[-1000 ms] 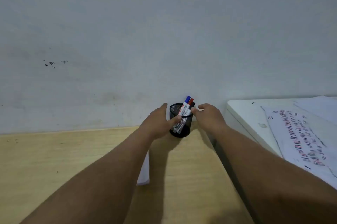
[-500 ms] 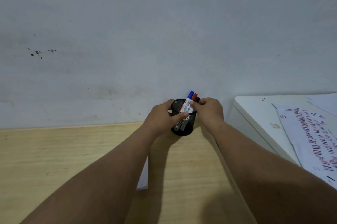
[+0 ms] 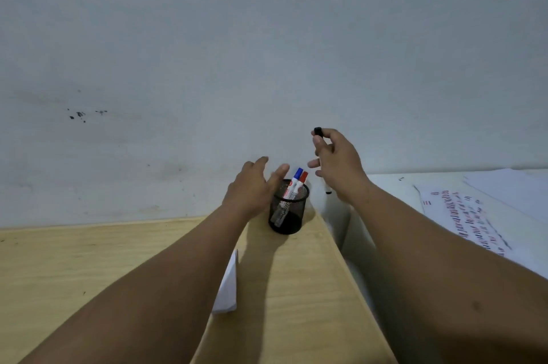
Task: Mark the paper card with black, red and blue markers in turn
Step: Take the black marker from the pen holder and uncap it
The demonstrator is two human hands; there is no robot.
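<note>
A black mesh pen cup (image 3: 287,215) stands at the far right of the wooden desk, against the wall. The blue marker (image 3: 296,179) and the red marker (image 3: 302,180) lean in it. My right hand (image 3: 338,166) is raised above and to the right of the cup, shut on the black marker (image 3: 318,131), whose cap shows above my fingers and whose lower end pokes out below my palm. My left hand (image 3: 252,190) hovers just left of the cup with fingers spread, holding nothing. The white paper card (image 3: 227,286) lies on the desk, mostly hidden under my left forearm.
The wooden desk (image 3: 89,268) meets a grey wall behind the cup. A white table (image 3: 385,185) stands to the right, across a narrow gap, with sheets of paper (image 3: 462,218) covered in red, blue and black marks.
My right hand has lifted the black marker out of the cup and upward. My left hand has let go of the cup and opened.
</note>
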